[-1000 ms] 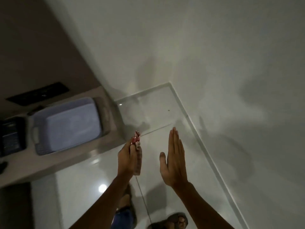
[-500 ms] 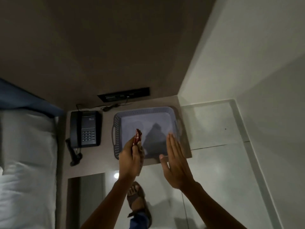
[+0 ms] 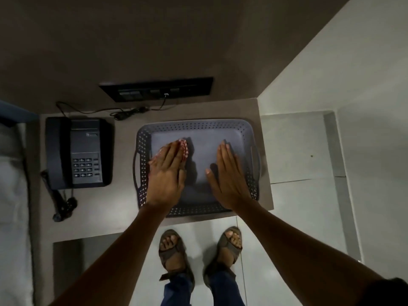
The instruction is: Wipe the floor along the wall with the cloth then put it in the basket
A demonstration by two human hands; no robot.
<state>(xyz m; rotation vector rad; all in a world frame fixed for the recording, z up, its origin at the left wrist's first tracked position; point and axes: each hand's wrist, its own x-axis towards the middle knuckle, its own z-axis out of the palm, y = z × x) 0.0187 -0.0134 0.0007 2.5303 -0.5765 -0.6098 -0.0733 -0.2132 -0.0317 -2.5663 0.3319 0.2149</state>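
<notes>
**A:** ok so where's the cloth point(image 3: 183, 149) at right now?

**B:** It's pinned under the left hand point(image 3: 168, 173), inside the basket point(image 3: 247, 138). Only a red-and-white checked bit is seen poking out past the fingertips and along the inner edge of the hand. The fingers are laid out nearly flat over it, so it's pressed down rather than gripped in a fist. Whether it's actually touching the basket floor can't be told, it's too dark under there.

**A:** and the other hand?

**B:** The right hand point(image 3: 227, 177) is spread open, fingers straight and together, nothing held. It's over the right half of the basket, well apart from the cloth.

**A:** anything else around?

**B:** A phone point(image 3: 77, 153) is seen just left of the left hand, on the same ledge point(image 3: 263, 111) as the basket. A switch panel point(image 3: 156, 89) is mounted on the wall beyond the fingertips. Sandals point(image 3: 174, 250) are planted on the floor point(image 3: 298, 151) below both wrists.
</notes>
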